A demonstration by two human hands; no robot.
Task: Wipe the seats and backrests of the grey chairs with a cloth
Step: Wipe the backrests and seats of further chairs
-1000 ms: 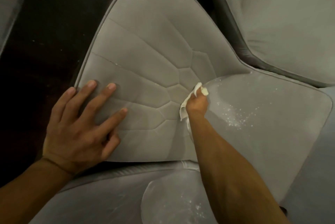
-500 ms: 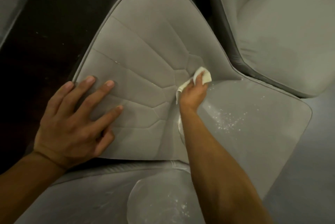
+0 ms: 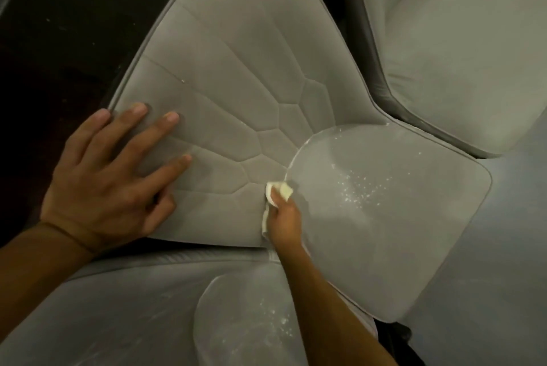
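A grey chair fills the head view, its quilted backrest (image 3: 236, 75) at centre and its seat (image 3: 384, 232) to the right, dusted with white specks (image 3: 362, 189). My left hand (image 3: 115, 182) lies flat with spread fingers on the backrest's left edge. My right hand (image 3: 285, 217) grips a small cream cloth (image 3: 279, 191) and presses it into the crease where backrest and seat meet, at the near end of the crease. Part of the cloth hangs down under my fist.
A second grey chair (image 3: 458, 55) stands close at the upper right, touching the first. A third grey chair's seat (image 3: 148, 312) with white specks lies along the bottom. Dark floor (image 3: 59, 40) shows at the upper left, pale floor (image 3: 503, 247) at the right.
My right hand has slid the cloth back along the crease towards me, after reaching further up it half a second ago. My left hand stays flat on the backrest.
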